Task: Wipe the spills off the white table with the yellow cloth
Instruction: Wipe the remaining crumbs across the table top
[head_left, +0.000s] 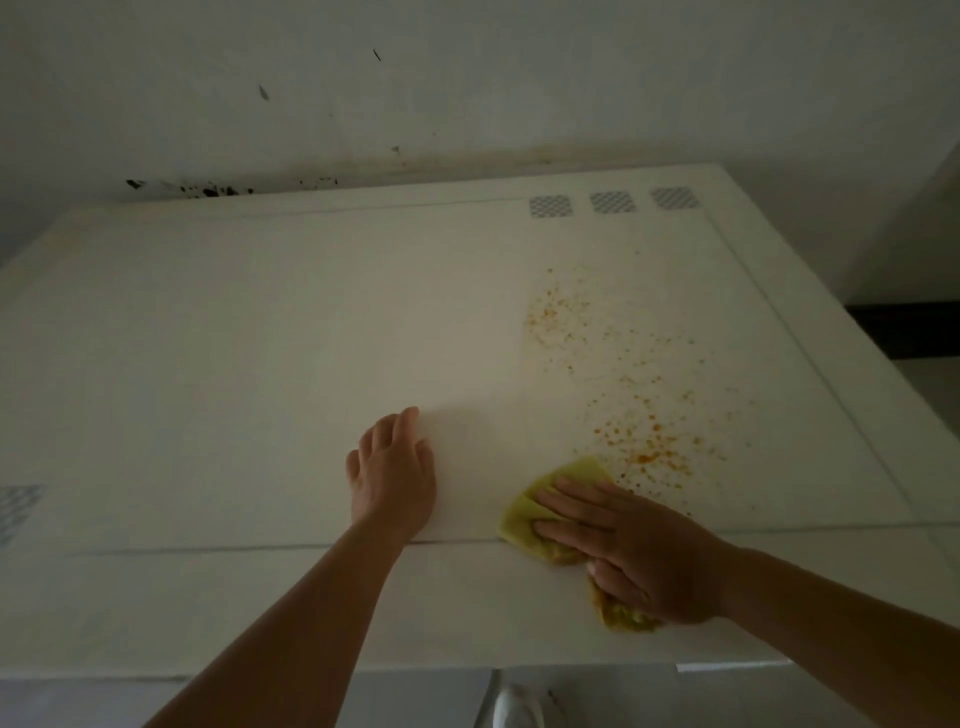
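Orange spills (649, 405) lie at one o'clock from the right hand (639, 556), pressed flat on the yellow cloth (566, 483); left hand (392, 480) rests open, empty, on the worktop (260, 364).

The right hand (639, 551) covers the middle of the yellow cloth (566, 483). The grey checkered patch (18, 512) is cut by the left edge. A pale object (517, 701) below the white table (260, 338) is cropped, unidentifiable.

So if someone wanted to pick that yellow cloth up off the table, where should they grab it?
Probably the far corner of the yellow cloth, coming from above. It lies flat on the white table, and that corner sticks out free beyond the right hand, whose flat palm covers the rest, so it can be pinched between fingertips.
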